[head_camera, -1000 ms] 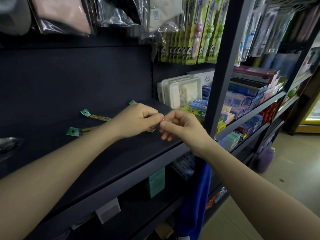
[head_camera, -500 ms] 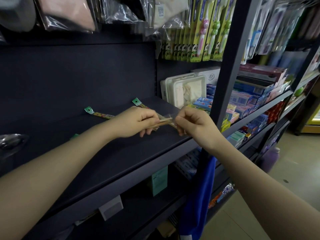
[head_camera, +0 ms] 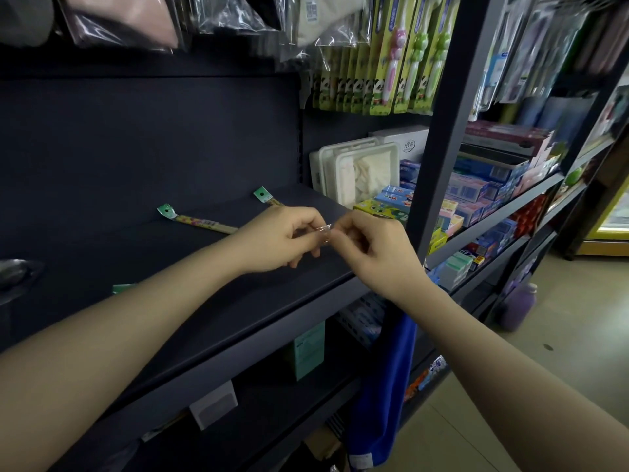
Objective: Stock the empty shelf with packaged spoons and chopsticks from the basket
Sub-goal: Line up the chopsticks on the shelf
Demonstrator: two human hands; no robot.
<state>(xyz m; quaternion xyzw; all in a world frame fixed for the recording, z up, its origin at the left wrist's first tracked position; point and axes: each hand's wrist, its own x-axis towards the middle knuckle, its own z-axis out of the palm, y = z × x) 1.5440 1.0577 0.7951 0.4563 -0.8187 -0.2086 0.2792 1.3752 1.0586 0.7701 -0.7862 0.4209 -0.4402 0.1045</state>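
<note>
We find the left hand (head_camera: 279,243) and right hand (head_camera: 371,248) both pinching 1 chopstick packet (head_camera: 325,229) above the shelf (head_camera: 211,321); slippery wrap may slide off its front lip.

A dark shelf (head_camera: 211,321) is seen with three packs of chopsticks lying flat on it. One pack (head_camera: 195,220), with a green header card and a patterned yellow sleeve, is laid slantwise near the back. A second pack (head_camera: 266,196) is placed to its right, its lower part hidden. Of a third (head_camera: 122,287), only a green corner is shown. The clear end (head_camera: 325,229) of a wrapper is pinched above the shelf.
</note>
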